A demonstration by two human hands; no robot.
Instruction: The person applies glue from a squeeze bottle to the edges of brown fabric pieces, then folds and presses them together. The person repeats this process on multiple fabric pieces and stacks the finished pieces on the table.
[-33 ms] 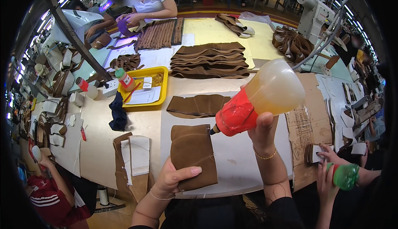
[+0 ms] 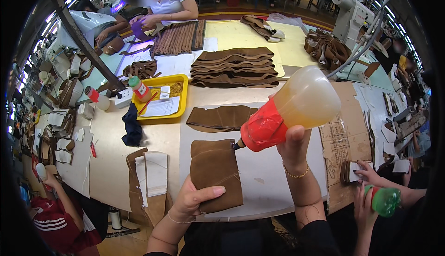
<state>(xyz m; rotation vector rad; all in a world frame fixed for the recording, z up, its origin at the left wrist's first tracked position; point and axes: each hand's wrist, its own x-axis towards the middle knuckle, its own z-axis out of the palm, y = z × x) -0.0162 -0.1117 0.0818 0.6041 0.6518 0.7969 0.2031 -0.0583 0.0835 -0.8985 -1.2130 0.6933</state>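
Observation:
My left hand [image 2: 197,199] grips a folded brown suede-like piece [image 2: 216,172] by its lower left part, thumb on top. In my right hand [image 2: 296,147] is a translucent squeeze bottle [image 2: 308,96] of yellowish liquid, its neck wrapped in red. It is tilted nozzle-down to the left, and the dark tip meets the top right edge of the brown piece. The fingers behind the bottle are mostly hidden. A flat brown strip [image 2: 218,118] lies just beyond, on a pale sheet [image 2: 269,186].
A yellow tray [image 2: 184,93] holds papers and a bottle. Wavy brown strips [image 2: 234,68] are piled farther back. A dark cloth [image 2: 131,125], brown-and-white pieces [image 2: 156,172] and cardboard [image 2: 345,140] lie around. A co-worker's hand [image 2: 366,205] at right holds a green-bottomed bottle [image 2: 387,202].
The brown piece and my squeeze bottle have shifted very slightly, the tip staying at the edge. At right, the co-worker's green-bottomed bottle has moved a little.

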